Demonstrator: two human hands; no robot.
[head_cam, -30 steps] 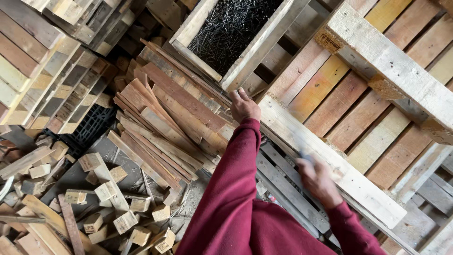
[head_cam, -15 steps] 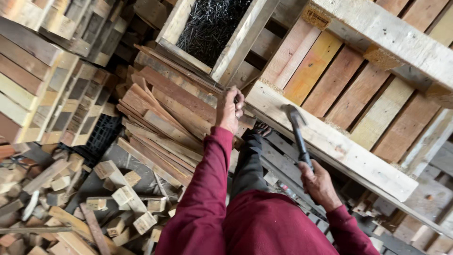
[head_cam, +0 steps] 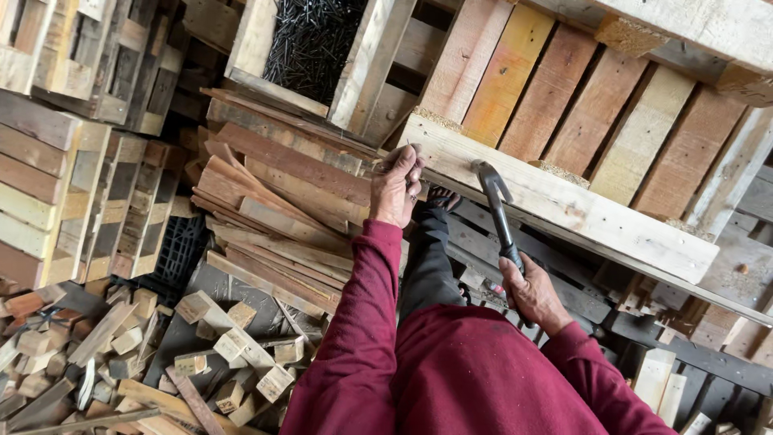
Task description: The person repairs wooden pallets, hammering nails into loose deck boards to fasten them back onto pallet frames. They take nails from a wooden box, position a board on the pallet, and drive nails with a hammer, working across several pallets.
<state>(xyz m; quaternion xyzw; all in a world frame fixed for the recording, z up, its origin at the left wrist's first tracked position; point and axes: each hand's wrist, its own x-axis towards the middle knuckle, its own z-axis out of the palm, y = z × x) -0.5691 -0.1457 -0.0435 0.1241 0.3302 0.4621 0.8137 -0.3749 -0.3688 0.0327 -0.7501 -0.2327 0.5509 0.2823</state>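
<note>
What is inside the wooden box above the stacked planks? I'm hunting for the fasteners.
The wooden box holds a dense heap of dark nails. Its bottom and depth are hidden by the nails, and the box's upper part runs out of view.

Hammer (head_cam: 493, 211) in right hand (head_cam: 533, 294)

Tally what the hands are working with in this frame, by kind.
Hammer: 1, in the right hand
Pale plank: 1, with the left hand at its end
Nail box: 1, above the left hand
Hands: 2
Total: 5
</note>
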